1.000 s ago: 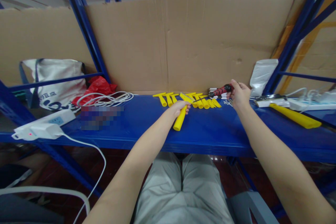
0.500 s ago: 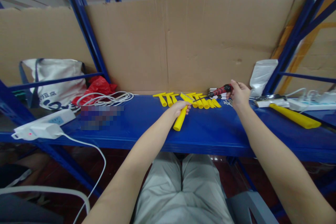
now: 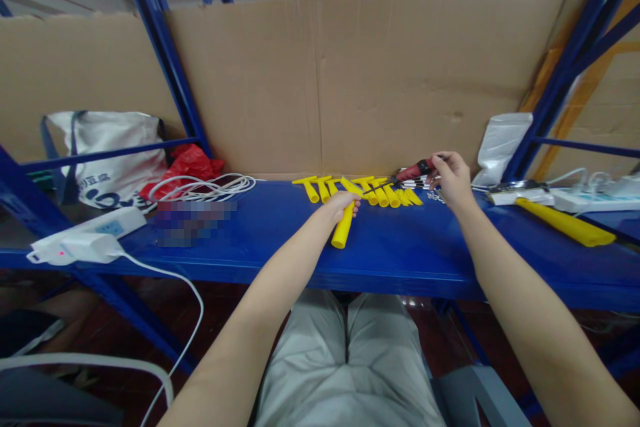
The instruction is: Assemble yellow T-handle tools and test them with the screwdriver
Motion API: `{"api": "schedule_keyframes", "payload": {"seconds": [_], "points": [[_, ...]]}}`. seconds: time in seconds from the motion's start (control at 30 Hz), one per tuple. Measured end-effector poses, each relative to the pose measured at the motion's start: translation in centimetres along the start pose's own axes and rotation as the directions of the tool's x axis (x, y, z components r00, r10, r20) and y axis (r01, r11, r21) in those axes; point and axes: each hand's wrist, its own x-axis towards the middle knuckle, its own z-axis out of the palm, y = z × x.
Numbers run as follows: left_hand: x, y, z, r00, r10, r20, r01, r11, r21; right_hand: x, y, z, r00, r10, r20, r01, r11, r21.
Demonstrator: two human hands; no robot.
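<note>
Cannot see the upper end of the yellow handle point(image 3: 343, 230), covered by the left hand point(image 3: 341, 203) at centre of the frame. Hard to make out the thin tip of the red screwdriver point(image 3: 407, 174) against the row of yellow pieces point(image 3: 375, 191). Handle flat on the blue shelf point(image 3: 260, 240), long axis running up the frame, leaning a little right. Screwdriver right of centre, pointing left and slightly down. Left hand clamped on the handle, right hand point(image 3: 450, 177) closed on the screwdriver grip, both forearms stretched forward.

Left grip point(image 3: 341, 203) curled closed, knuckles up — right grip point(image 3: 453, 179) higher, fingers point(image 3: 442, 161) pinched together.
</note>
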Motion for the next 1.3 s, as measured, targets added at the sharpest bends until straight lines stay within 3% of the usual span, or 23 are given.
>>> {"api": "schedule_keyframes", "payload": {"seconds": [0.33, 0.63, 0.9, 1.1, 1.3], "points": [[0.3, -0.1, -0.2, 0.998, 0.051, -0.021, -0.049, 0.997, 0.065, -0.8, -0.9, 0.4, 0.998, 0.057, -0.025, -0.056, 0.997, 0.054], [0.3, 0.0, -0.2, 0.997, 0.058, -0.054, -0.055, 0.997, 0.062, -0.6, -1.8, -0.1, 0.947, 0.277, 0.160, -0.305, 0.935, 0.181], [0.2, 0.0, -0.1, 0.997, 0.060, -0.058, -0.058, 0.997, 0.047, -0.2, -0.8, -0.3, 0.964, 0.254, 0.074, -0.262, 0.954, 0.148], [0.2, 0.0, -0.1, 0.997, 0.064, -0.054, -0.061, 0.997, 0.047, 0.0, -0.3, -0.5, 0.955, 0.298, 0.001, -0.295, 0.945, 0.139], [0.3, -0.1, -0.2, 0.996, 0.065, -0.056, -0.063, 0.997, 0.044, -0.1, -0.7, -0.3, 0.953, 0.296, 0.060, -0.302, 0.939, 0.166]]}}
